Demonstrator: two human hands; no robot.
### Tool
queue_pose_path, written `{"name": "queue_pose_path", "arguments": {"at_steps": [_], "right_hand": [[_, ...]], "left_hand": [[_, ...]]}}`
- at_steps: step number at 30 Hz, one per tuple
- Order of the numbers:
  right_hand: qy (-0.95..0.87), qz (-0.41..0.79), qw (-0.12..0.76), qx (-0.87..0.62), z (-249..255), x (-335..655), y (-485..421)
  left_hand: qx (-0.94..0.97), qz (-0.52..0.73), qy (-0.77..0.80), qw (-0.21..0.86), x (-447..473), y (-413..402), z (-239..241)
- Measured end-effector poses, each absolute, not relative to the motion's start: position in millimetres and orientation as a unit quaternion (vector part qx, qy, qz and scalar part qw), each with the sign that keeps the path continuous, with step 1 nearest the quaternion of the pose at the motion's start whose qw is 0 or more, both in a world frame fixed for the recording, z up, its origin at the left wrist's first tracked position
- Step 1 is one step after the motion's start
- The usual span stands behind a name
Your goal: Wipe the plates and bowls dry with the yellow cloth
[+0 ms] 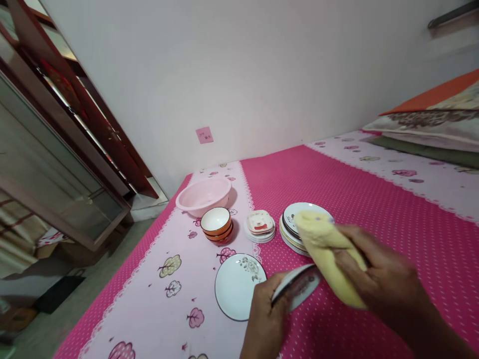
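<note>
Holds a round white plate (304, 290) with dark rim and blurred pattern, tilted steeply, in the left hand (266, 311); grips a bunched, soft yellow cloth (325, 249) in the right hand (379, 271).

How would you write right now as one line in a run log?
left hand: holds tilted dish | right hand: holds yellow cloth | nearby: plate, stacked bowls, pink basin

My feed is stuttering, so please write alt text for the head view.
A person's left grip holds a tilted, dark-rimmed dish and the right grip a yellow cloth, above a pink cover. Nearby are a single plate, stacked bowls, small stacked saucers, stacked plates and a pink basin.
</note>
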State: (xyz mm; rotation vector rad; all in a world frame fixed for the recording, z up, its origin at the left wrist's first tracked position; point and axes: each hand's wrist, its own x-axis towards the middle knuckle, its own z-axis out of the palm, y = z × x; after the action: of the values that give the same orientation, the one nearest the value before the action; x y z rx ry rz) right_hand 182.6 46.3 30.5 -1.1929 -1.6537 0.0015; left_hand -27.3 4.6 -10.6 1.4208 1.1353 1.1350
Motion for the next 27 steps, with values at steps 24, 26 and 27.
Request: {"name": "queue_pose_path", "arguments": {"at_steps": [24,26,27], "right_hand": [[-0.764,0.299,0.316,-0.476,22,177,64],[-0.753,0.317,0.328,-0.473,21,176,66],[-0.748,0.328,0.334,-0.471,20,175,67]], "left_hand": [[0.468,0.528,0.467,0.532,-34,8,-13],[0.400,0.561,0.473,0.549,-36,9,-17],[0.366,0.577,0.474,0.556,-36,9,-18]]}}
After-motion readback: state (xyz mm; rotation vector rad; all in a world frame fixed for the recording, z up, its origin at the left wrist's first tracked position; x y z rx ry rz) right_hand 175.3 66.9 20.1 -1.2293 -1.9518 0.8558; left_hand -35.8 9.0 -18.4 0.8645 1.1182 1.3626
